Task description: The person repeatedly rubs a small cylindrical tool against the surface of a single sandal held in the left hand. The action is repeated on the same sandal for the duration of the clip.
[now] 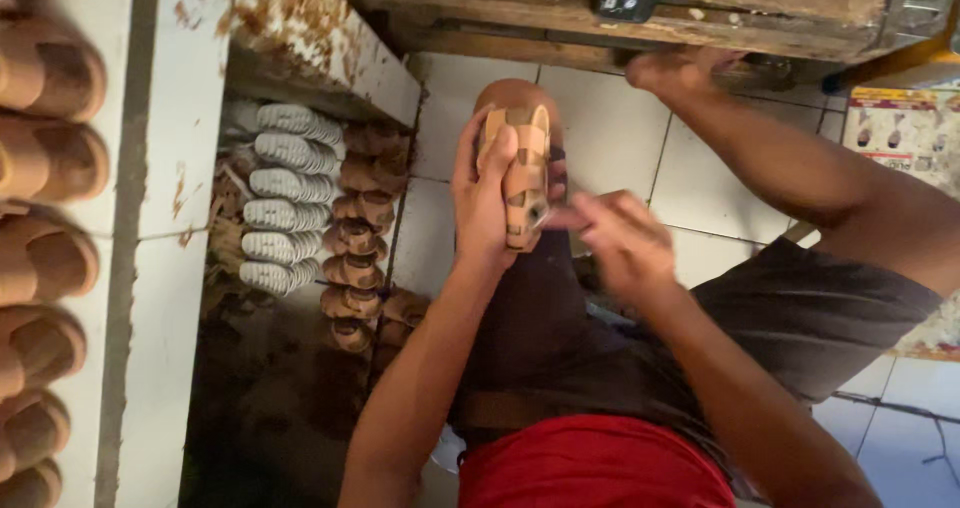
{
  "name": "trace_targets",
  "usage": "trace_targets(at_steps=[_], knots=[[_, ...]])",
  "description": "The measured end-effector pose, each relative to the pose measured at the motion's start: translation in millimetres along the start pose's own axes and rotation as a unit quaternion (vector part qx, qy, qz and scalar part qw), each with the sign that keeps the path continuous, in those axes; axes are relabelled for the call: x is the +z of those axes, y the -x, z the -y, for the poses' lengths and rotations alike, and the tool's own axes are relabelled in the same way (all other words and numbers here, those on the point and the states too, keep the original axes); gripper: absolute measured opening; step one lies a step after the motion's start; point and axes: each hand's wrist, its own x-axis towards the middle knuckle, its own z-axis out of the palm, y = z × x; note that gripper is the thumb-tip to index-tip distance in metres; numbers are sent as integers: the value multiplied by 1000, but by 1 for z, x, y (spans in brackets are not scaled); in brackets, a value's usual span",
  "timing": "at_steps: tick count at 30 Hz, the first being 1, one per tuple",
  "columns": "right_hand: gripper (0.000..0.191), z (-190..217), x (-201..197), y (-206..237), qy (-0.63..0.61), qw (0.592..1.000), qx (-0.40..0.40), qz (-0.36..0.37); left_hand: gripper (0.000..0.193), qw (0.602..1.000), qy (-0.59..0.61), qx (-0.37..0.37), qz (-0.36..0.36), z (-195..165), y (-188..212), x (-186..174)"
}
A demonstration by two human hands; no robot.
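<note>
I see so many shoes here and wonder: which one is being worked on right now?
The tan strapped shoe on the knee: the left hand grips it, while the others sit untouched in rows.

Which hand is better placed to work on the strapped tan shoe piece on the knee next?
The right hand: its fingers sit free at the shoe piece's lower edge. The left hand is wrapped around its side, steadying it.
</note>
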Motion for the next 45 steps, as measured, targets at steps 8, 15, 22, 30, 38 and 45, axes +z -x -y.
trace_targets(at_steps=[8,15,22,30,38,45], knots=[[36,-5,2,4,-18,997,66,22,58,999,9,19,46,-2,-4,-7],[39,-13,-3,-6,-5,1000,-19,13,53,993,-94,65,41,5,1,-10],[38,-12,-9,-10,-16,999,24,17,58,995,-83,32,36,-1,4,-7],[40,-12,-14,-18,-42,998,-10,36,55,991,-125,41,9,8,-2,-17],[37,-8,-17,-14,0,995,84,54,54,995,-60,43,65,9,0,-20],[37,-8,-10,-15,-31,999,36,-9,56,995,-71,31,59,-1,10,-11]])
